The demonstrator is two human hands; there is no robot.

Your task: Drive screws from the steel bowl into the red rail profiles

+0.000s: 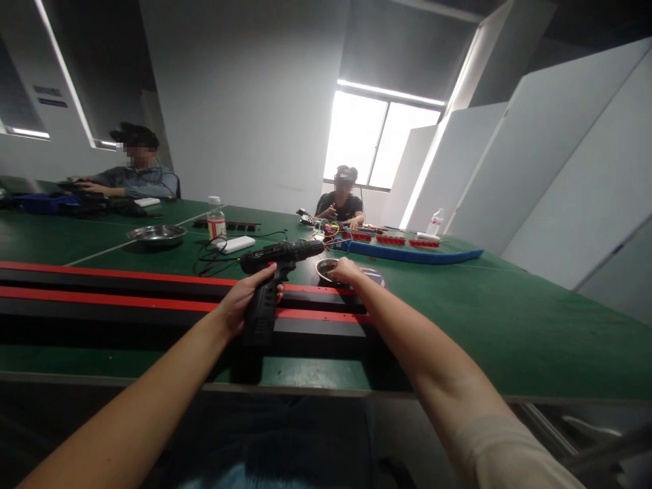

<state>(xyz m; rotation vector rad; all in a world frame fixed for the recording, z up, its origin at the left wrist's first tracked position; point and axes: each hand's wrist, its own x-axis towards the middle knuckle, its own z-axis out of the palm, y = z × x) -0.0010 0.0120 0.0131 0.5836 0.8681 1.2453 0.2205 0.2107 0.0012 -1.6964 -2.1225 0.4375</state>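
My left hand (243,299) is wrapped around the handle of a black cordless drill (265,299), whose chuck points to the right. Below and behind the drill run two long black bars with red top strips (178,300), lying side by side along the table. My right hand (347,270) reaches into a small round metal bowl (324,263) just beyond the bars' right end. Its fingers are bent down inside the rim, and whatever they touch or hold is hidden. A pale box-like item (374,276) lies partly behind my right wrist.
On the green table (509,326) stand a wide metal bowl (157,236), a labelled bottle (216,221) and a white power bank (237,244) with black cable. Farther back are coloured wires (336,233), a blue strip (407,252) and red parts (391,240). Two people sit across the table.
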